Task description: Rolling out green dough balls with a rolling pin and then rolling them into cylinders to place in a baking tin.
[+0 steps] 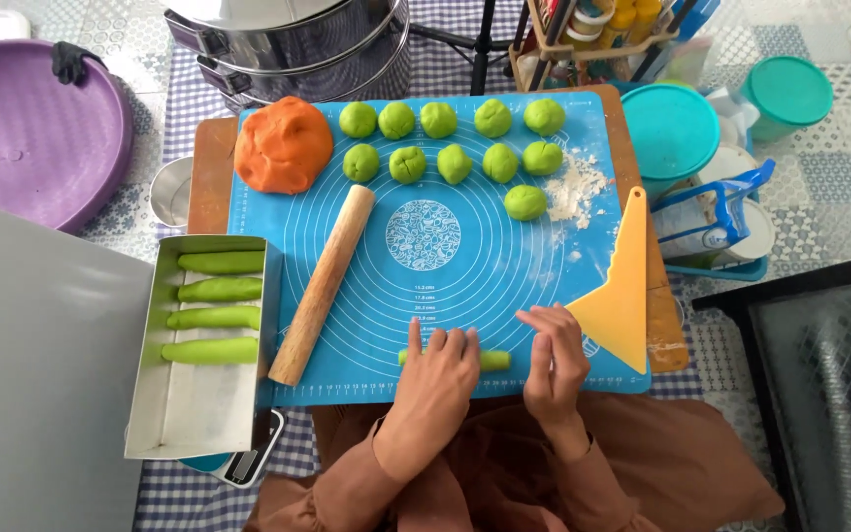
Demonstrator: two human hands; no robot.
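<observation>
A short roll of green dough [492,360] lies on a blue baking mat [465,276], near the mat's front edge, its long axis running left to right. The left hand [437,369] lies flat on top of the roll's left part, fingers together and pointing away from the body, palm pressing down. The right hand [556,353] rests on the mat just beside the roll's right end, fingers loosely bent, holding nothing. The left hand is the nearer one; only the roll's right end shows clearly.

Beside the right hand lies a yellow plastic scraper [621,296], its narrow handle pointing away. A wooden rolling pin [322,286] lies slanted on the mat's left side. Farther back sit eleven green dough balls [453,164] in rough rows, a big orange dough lump [283,145] and a patch of flour [575,189].

Left of the mat, a metal tin [199,404] holds four green rolls [217,305] laid crosswise. To the right on the tabletop stand teal-lidded tubs [672,128] and a blue-and-white bag [706,222].
</observation>
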